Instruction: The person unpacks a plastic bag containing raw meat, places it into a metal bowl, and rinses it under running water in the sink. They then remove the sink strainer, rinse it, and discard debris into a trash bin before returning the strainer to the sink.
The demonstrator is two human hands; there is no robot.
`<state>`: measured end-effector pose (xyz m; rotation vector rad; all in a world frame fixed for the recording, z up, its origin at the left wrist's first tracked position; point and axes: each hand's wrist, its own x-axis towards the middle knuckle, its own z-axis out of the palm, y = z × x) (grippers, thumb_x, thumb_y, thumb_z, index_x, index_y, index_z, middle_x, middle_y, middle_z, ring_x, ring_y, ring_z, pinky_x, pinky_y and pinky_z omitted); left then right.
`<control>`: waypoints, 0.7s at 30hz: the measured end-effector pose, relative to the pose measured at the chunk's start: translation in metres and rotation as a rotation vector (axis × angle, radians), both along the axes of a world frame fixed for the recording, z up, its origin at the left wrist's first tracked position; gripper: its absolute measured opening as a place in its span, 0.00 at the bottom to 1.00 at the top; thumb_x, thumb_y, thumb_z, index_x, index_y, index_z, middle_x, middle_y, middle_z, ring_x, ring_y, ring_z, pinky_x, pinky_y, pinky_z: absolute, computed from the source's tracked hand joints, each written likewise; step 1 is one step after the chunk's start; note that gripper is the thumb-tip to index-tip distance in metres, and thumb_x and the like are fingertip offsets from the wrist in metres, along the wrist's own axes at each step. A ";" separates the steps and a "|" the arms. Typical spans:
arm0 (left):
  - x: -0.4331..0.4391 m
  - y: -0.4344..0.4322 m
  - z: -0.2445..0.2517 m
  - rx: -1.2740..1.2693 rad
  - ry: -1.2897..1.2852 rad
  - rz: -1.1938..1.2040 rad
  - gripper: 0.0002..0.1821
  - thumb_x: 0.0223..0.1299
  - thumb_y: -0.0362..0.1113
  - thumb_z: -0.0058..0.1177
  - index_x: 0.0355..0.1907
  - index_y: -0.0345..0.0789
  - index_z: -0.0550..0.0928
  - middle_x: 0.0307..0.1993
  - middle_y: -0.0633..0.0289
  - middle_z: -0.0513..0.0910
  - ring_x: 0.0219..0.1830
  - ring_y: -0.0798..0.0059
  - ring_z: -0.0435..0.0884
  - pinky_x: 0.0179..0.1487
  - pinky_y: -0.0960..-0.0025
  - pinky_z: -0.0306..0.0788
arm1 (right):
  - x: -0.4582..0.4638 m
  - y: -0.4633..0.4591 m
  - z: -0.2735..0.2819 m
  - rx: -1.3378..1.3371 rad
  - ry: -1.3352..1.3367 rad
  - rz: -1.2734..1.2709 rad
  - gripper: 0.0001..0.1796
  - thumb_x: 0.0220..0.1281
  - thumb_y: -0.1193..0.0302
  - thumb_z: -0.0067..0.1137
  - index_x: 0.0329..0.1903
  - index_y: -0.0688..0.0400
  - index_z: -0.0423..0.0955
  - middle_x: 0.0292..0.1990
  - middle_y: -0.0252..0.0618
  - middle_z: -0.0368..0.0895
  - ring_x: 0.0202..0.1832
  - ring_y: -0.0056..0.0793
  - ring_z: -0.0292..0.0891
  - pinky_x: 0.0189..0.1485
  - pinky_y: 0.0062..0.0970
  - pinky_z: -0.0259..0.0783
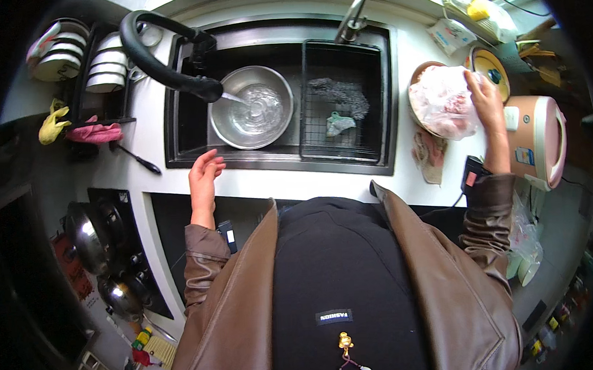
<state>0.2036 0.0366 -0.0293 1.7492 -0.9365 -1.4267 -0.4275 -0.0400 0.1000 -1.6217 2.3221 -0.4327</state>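
Note:
My right hand grips the side of a clear plastic bag with pinkish-white contents, perhaps raw meat. The bag sits over a round bowl, hiding most of it. My left hand is empty, its fingers loosely apart, above the sink's front edge. In the black sink stands a round stainless steel basin with water in it. A thin stream runs into it from a black gooseneck faucet. The right half of the sink holds a wire basket with a steel wool scourer and a crumpled greenish piece.
A second, metal faucet rises behind the basket. To the right stand a pink rice cooker and a lidded pot; a cloth lies near the bowl. At left are a rack with white bowls and a gas stove with pans.

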 end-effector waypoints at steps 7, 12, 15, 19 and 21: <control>-0.016 0.006 -0.001 0.000 0.036 -0.004 0.17 0.70 0.29 0.46 0.58 0.31 0.78 0.46 0.58 0.84 0.43 0.77 0.83 0.50 0.74 0.75 | -0.006 0.011 -0.015 -0.154 0.390 -0.097 0.17 0.61 0.58 0.59 0.45 0.56 0.75 0.36 0.54 0.84 0.42 0.58 0.80 0.45 0.49 0.74; -0.014 0.016 0.002 0.000 -0.001 0.021 0.16 0.70 0.30 0.46 0.58 0.31 0.78 0.45 0.57 0.84 0.43 0.77 0.83 0.51 0.74 0.75 | -0.015 0.041 -0.016 -0.363 -0.620 -0.226 0.11 0.58 0.80 0.55 0.45 0.58 0.73 0.37 0.34 0.82 0.38 0.21 0.78 0.45 0.24 0.74; -0.015 0.021 0.002 0.041 -0.005 0.047 0.16 0.70 0.30 0.46 0.58 0.31 0.78 0.45 0.58 0.84 0.43 0.77 0.83 0.50 0.74 0.75 | -0.019 0.046 -0.007 -0.517 -1.127 -0.261 0.13 0.60 0.85 0.51 0.48 0.62 0.72 0.38 0.43 0.81 0.37 0.27 0.78 0.44 0.24 0.74; -0.018 0.023 0.004 0.008 0.009 0.032 0.16 0.71 0.31 0.46 0.57 0.32 0.78 0.45 0.58 0.84 0.43 0.77 0.83 0.50 0.74 0.75 | -0.030 0.027 0.012 -0.554 -1.581 -0.235 0.09 0.66 0.85 0.46 0.46 0.64 0.72 0.38 0.53 0.76 0.21 0.16 0.55 0.28 0.17 0.59; -0.020 0.024 0.007 -0.005 0.005 0.033 0.16 0.71 0.31 0.46 0.57 0.32 0.78 0.45 0.58 0.85 0.43 0.77 0.83 0.50 0.74 0.75 | -0.032 0.020 0.018 -0.541 -1.522 -0.198 0.07 0.72 0.81 0.43 0.43 0.65 0.72 0.37 0.49 0.74 0.20 0.15 0.53 0.27 0.16 0.58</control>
